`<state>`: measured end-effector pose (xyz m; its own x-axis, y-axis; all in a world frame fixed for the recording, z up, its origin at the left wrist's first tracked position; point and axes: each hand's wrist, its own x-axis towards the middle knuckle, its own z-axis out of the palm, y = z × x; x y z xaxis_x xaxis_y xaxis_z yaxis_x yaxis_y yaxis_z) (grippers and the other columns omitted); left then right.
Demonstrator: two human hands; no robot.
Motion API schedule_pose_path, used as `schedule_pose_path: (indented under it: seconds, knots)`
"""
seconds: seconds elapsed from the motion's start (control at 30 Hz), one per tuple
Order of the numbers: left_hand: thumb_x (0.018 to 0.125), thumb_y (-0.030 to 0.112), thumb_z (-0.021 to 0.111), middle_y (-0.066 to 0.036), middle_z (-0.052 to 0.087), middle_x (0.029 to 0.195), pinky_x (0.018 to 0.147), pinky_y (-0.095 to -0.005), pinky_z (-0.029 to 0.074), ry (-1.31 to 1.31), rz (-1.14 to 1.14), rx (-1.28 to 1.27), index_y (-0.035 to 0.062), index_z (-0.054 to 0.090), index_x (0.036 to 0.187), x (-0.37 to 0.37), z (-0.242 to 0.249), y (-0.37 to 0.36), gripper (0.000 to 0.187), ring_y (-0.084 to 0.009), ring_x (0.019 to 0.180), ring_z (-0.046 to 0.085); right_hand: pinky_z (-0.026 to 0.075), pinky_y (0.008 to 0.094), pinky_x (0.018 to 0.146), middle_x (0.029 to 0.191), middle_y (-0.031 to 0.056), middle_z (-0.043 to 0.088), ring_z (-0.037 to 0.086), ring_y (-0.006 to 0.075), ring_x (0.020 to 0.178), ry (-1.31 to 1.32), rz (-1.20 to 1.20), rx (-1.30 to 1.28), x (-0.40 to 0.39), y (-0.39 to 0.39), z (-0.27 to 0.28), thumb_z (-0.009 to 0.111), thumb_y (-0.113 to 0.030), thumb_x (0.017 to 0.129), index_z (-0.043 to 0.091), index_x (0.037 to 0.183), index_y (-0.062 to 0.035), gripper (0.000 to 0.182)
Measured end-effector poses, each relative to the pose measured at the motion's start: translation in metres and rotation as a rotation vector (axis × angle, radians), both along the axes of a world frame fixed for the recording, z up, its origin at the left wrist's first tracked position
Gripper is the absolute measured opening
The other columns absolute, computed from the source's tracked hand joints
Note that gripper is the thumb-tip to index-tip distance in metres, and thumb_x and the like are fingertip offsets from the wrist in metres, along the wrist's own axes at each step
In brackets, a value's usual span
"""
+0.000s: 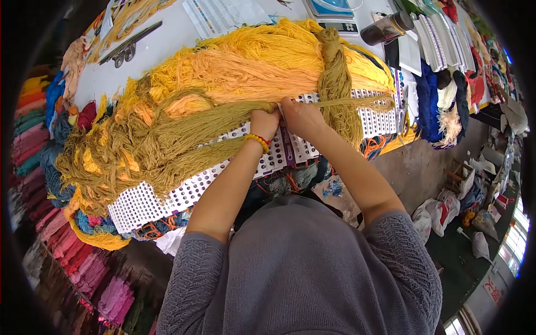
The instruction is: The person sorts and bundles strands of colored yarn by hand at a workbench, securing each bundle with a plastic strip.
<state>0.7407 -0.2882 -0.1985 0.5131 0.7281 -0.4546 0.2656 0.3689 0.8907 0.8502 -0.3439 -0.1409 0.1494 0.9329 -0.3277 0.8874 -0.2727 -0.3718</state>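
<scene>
My left hand (pixel 264 122) and my right hand (pixel 300 115) meet at the middle of a long white perforated card (pixel 167 195) that lies across the table. Both pinch a thin strand of olive-mustard yarn (pixel 352 102) that runs taut to the right, over the card. Left of my hands the same olive yarn (pixel 167 142) spreads in thick hanks. Behind it lies a big heap of yellow and orange yarn (pixel 251 61). A twisted olive skein (pixel 335 78) hangs down over the card right of my right hand. A beaded bracelet (pixel 258 141) sits on my left wrist.
A digital scale (pixel 335 17) and a dark bottle (pixel 386 29) stand at the table's far edge, with printed sheets (pixel 218 14) and large scissors (pixel 128 46) to the left. Blue, white and red yarn bundles (pixel 441 100) crowd the right end. Shelves of coloured yarn (pixel 39 145) fill the left side.
</scene>
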Motion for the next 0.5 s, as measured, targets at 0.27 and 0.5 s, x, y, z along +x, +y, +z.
schedule_pose_path:
  seconds: [0.27,0.5]
  knots:
    - [0.072,0.023,0.055,-0.009,0.056,0.049,0.046,-0.0310,0.043,0.613,-0.292,0.576,0.0004,0.061,0.065,-0.009,0.024,0.016,0.025,-0.0229,0.043,0.054,0.046,0.0397,0.063,0.076,0.0179,0.060,0.059,0.0326,0.072,0.348,-0.369,0.047,0.005,-0.003,0.006,0.053,-0.023,0.078,0.047,0.089,-0.0020,0.025]
    - [0.068,0.022,0.062,-0.015,0.059,0.065,0.055,-0.0314,0.045,0.336,-0.286,0.248,-0.0077,0.055,0.076,-0.053,0.036,0.050,0.031,-0.0231,0.053,0.056,0.045,0.0377,0.065,0.081,0.0161,0.059,0.058,0.0313,0.075,0.366,-0.380,0.069,0.008,-0.010,-0.011,0.059,-0.022,0.074,0.049,0.094,-0.0043,0.029]
